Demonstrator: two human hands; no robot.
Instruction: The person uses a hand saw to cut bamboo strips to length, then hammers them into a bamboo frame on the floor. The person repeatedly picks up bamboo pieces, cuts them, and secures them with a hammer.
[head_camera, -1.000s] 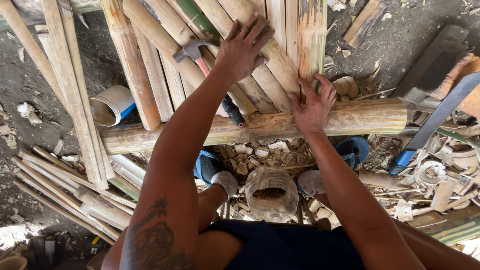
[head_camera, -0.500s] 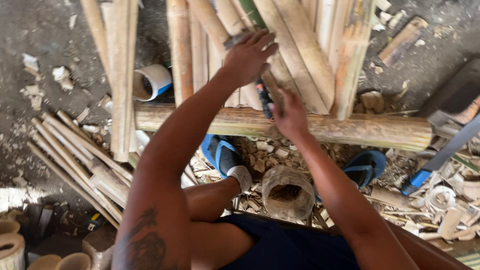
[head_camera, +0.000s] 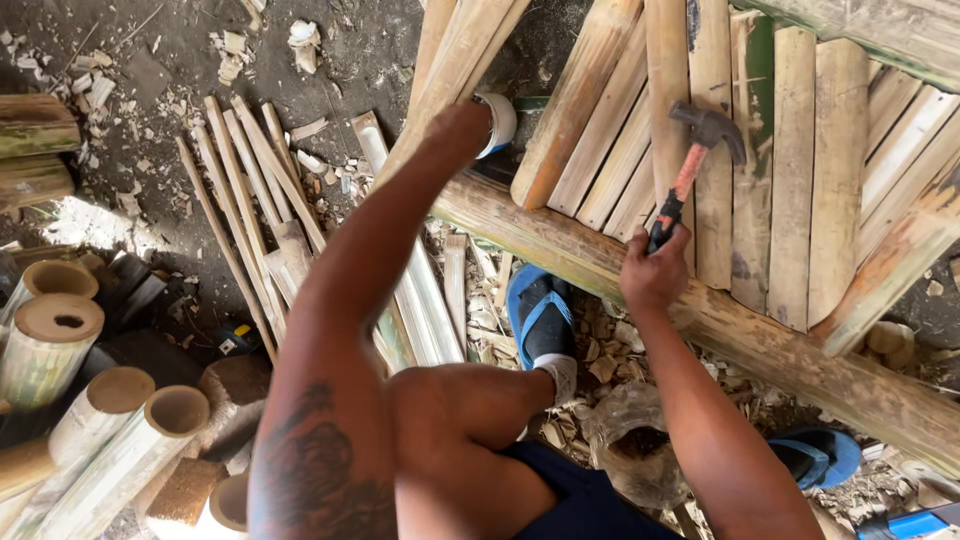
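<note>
My right hand (head_camera: 655, 272) grips the handle of a claw hammer (head_camera: 700, 150) with a red shaft, its steel head raised over a row of split bamboo slats (head_camera: 790, 170). The slats lie across a thick bamboo pole (head_camera: 760, 345) that runs from centre to lower right. My left hand (head_camera: 462, 128) reaches far left of the hammer to the loose leaning slats (head_camera: 455, 60), next to a white cup-like container (head_camera: 500, 122). Its fingers are hidden behind the slats.
Thin bamboo strips (head_camera: 250, 190) lie on the dirt at left. Cut bamboo tube sections (head_camera: 60, 340) are stacked at lower left. My feet wear blue sandals (head_camera: 535, 315). A hollow stump (head_camera: 630, 440) sits among wood chips between my legs.
The view swung left and closer. My right hand left the pole, picked up the hammer and raised it. My left hand slid off the slats by the hammer, over to the loose slats at left.
</note>
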